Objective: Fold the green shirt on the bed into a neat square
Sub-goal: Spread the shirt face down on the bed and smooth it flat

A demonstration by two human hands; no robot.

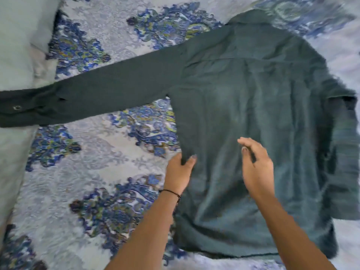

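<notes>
Nearest you, your left hand [178,172] pinches the side edge of the green shirt [243,90], thumb and fingers closed on a fold. Your right hand [255,166] hovers over its back, fingers nearly straight and holding nothing. The shirt lies back-up on the patterned bedspread [109,152], hem toward you. It looks soft, light and limp, so grip it at the seams. Farther off, its sleeve [109,88] stretches left to the pillow [15,45].

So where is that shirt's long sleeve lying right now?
In the head view the sleeve stretches left from the green shirt across the patterned bedspread, its cuff ending on the pale cloth at the left edge.
</notes>
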